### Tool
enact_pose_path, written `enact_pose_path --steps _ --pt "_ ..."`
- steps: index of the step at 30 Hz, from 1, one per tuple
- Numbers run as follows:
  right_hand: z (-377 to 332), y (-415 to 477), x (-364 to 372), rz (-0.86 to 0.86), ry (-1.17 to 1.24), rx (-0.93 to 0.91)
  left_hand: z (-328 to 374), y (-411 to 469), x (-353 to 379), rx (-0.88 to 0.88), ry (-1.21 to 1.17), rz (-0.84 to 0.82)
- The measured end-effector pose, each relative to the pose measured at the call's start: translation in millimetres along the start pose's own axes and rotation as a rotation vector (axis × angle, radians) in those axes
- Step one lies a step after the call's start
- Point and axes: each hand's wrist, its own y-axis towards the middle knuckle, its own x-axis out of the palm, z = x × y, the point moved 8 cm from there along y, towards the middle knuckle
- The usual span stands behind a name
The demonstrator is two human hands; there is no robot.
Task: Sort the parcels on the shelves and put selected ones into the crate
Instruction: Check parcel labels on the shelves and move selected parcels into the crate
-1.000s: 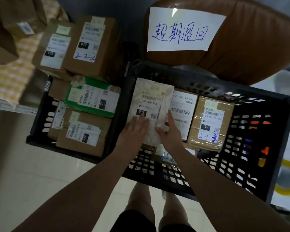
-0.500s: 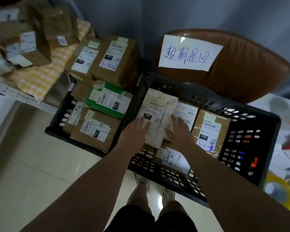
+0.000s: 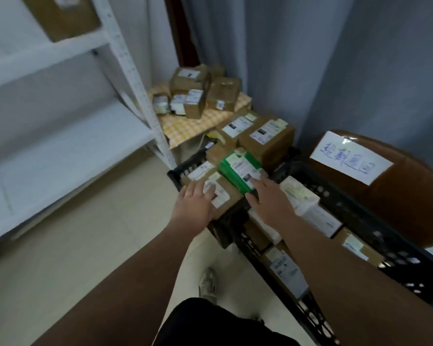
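Note:
Two black crates stand side by side on the floor. The right crate (image 3: pixel 375 221) holds a white soft parcel (image 3: pixel 299 193) and several labelled boxes. The left crate (image 3: pixel 183 168) is piled with brown boxes and a green box (image 3: pixel 231 168). My left hand (image 3: pixel 194 209) hovers with straight fingers over the nearest brown box (image 3: pixel 231 198) in the left crate. My right hand (image 3: pixel 268 196) stretches flat across the gap between the crates, fingertips at the green box's label. Neither hand holds anything.
A white metal shelf unit (image 3: pixel 133 78) fills the left side, with a brown box (image 3: pixel 63 16) on its top level. Small parcels (image 3: pixel 198 96) lie on a yellow checked cloth behind the crates. A brown chair (image 3: pixel 410 196) with a handwritten sign (image 3: pixel 350 158) stands at right.
Both hands let go of the white soft parcel, which now lies in the right crate, and moved left over the left crate. The camera swung left and up, showing the shelves.

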Motion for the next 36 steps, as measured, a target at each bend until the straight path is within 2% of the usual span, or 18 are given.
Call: enact_pose_path --steps 3,8,13,18,23,28,32,36 --pt "-52 7 -5 0.017 -0.06 -0.143 -40 -18 -9 -0.1 -0.047 0.002" --pt "-113 40 0 0.036 -0.084 -0.231 -105 -29 -24 -0.177 -0.069 0.06" --pt "-207 80 4 0.087 -0.157 -0.39 -208 -38 -27 -0.24 -0.062 0.063" --pt "-320 134 -14 0.185 -0.121 -0.456 -330 -38 -70 -0.344 -0.047 0.185" --pt "-423 168 -30 0.28 0.01 -0.516 -417 -34 -123 -0.368 -0.021 0.284" --pt "-490 203 -57 0.323 0.074 -0.587 -476 -19 -179 -0.365 -0.032 0.397" --pt "-524 227 -113 0.43 0.139 -0.647 -503 -2 -240 -0.333 -0.025 0.566" --pt "-543 249 -175 0.524 0.106 -0.746 -515 22 -290 -0.264 -0.088 0.691"
